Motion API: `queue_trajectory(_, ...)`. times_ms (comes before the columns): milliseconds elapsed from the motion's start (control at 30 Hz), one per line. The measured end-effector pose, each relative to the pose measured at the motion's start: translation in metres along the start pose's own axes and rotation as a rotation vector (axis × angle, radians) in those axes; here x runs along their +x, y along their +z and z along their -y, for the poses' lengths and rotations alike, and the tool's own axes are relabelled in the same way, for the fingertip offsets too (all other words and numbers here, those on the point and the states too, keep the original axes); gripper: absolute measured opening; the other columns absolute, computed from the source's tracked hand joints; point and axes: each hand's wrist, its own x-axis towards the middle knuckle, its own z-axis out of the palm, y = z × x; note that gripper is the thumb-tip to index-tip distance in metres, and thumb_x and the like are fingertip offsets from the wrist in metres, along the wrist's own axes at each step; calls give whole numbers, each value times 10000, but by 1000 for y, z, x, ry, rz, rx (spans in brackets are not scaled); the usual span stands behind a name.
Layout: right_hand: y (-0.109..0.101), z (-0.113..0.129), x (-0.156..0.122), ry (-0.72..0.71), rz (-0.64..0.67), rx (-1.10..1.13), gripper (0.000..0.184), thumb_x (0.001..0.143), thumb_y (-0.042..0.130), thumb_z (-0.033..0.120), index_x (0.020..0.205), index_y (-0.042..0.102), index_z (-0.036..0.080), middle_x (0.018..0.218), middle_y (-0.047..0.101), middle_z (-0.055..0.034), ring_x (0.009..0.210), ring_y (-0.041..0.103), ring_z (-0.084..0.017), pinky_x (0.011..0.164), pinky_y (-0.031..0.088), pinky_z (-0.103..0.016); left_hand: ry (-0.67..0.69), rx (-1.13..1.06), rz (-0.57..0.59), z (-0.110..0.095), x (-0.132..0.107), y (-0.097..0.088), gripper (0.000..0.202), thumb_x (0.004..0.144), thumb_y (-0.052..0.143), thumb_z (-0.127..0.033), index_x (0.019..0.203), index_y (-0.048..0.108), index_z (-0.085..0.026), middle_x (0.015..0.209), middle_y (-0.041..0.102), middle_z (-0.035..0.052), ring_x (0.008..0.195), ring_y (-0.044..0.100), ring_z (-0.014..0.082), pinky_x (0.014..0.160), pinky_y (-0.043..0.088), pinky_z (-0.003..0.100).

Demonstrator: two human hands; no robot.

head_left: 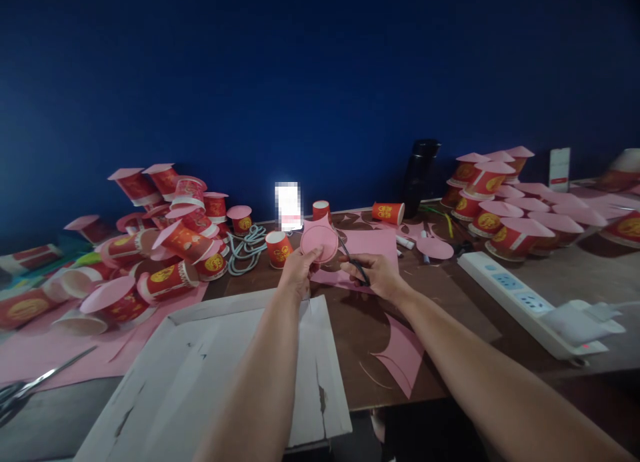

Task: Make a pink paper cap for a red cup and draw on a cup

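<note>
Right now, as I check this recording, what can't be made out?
All in the head view:
Left hand: some fingers hidden behind the held paper.
Right hand: its own back hides part of its grip on the black scissors.
Bright screen: contents pixelated.
Right phone: text too small.
Silver scissors: handles partly cut off by the left edge.
Rightmost cup: cut off by the right edge.

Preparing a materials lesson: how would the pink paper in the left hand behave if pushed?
The paper is probably fairly stiff, as it looks flat though the left hand pinches its lower part. It looks thin, so likely light, and easily creased.
</note>
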Motion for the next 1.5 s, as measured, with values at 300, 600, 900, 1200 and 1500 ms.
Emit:
queue_trajectory(300,-1,0,1,-21,-5,-19,562,617,733,522,1018,702,130,567,536,24,491,463,-74,493,407,-227,12,15,-1,4,4,-2,411,508,812,-388,750,605,-128,591,571,-8,472,440,54,488,325,219)
queue_trajectory(600,-1,0,1,-7,-5,-14,611,581,748,532,1025,700,115,545,521,27,471,450,-73,470,398,-233,33,-19,0,4,6,-2,381,510,806,-368,732,597,-139,586,562,-12,467,435,55,467,303,215)
queue_trajectory(900,-2,-4,2,-12,4,-9,573,594,751,502,1022,699,124,529,528,32,449,446,-64,452,374,-215,60,25,18,3,5,-4,349,558,781,-391,693,579,-139,525,521,-23,423,406,55,431,273,219)
queue_trajectory(1200,-3,-5,2,-4,9,12,540,600,766,460,1019,703,126,535,530,31,468,450,-68,471,372,-217,51,-15,4,2,5,-2,359,539,793,-369,708,576,-139,556,527,-21,438,410,53,437,298,212)
queue_trajectory(1500,-1,-1,1,2,13,-2,563,595,760,476,1023,700,115,541,519,35,468,448,-65,465,370,-211,46,-52,-35,0,5,0,399,493,803,-386,707,586,-128,569,536,-24,444,422,49,429,288,205)
